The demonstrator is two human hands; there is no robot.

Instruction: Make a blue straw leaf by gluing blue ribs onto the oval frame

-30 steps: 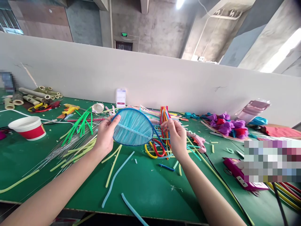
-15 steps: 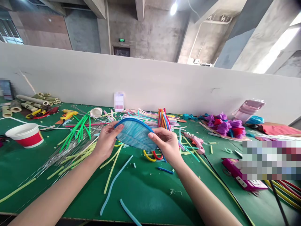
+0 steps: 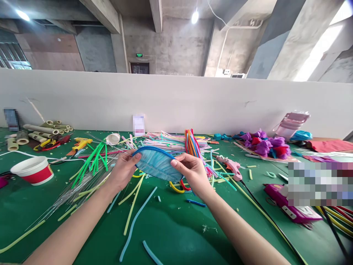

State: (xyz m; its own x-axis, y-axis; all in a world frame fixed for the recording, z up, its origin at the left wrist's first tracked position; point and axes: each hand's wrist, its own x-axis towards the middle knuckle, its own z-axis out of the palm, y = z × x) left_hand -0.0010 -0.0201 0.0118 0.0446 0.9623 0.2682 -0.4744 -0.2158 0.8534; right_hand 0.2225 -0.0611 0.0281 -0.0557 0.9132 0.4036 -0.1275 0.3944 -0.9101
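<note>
A blue leaf-shaped piece (image 3: 158,165), with streaky light-blue filling and a darker blue rim along its top edge, is held up over the table between both hands. My left hand (image 3: 124,167) pinches its left end, thumb in front. At its right end my right hand (image 3: 191,167) grips the rim between thumb and fingers. The fingertips behind the piece are hidden. Below lie a long light-blue fuzzy strip (image 3: 138,221) and a short dark-blue one (image 3: 196,203). Bent yellow and red fuzzy stems (image 3: 176,187) show just under the piece.
Green stems (image 3: 99,156) and thin wires lie left, near a paper cup (image 3: 34,171) and a yellow glue gun (image 3: 81,144). A pink glue gun (image 3: 231,167), its cord trailing forward, and a magenta power strip (image 3: 292,206) are right. Purple flowers (image 3: 264,145) stand behind; a pale partition (image 3: 176,99) closes the back.
The view has tilted up slightly, so the table sits lower in it. The blue piece has tipped a little in my hands; both keep their hold.
</note>
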